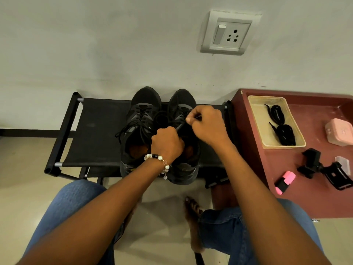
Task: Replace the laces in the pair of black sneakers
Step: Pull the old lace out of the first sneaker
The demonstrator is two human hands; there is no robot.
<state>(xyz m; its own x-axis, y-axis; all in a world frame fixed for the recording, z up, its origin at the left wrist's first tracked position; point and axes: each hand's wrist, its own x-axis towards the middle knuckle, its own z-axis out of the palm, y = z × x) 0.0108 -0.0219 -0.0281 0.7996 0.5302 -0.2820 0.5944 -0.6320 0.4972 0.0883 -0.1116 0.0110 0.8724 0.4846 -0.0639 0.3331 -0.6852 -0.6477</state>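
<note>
From the head camera, two black mesh sneakers sit side by side on a black fabric shoe rack against the wall. The left hand clenches the right sneaker's tongue area; the right hand pinches its black lace. Spare black laces lie in a beige plastic tray.

To my right stands a maroon table carrying a pink highlighter, a black clamp mount and a pink box at the frame's right edge. On the wall ahead of me sits a white switch-and-socket plate. Beige floor tiles lie below me.
</note>
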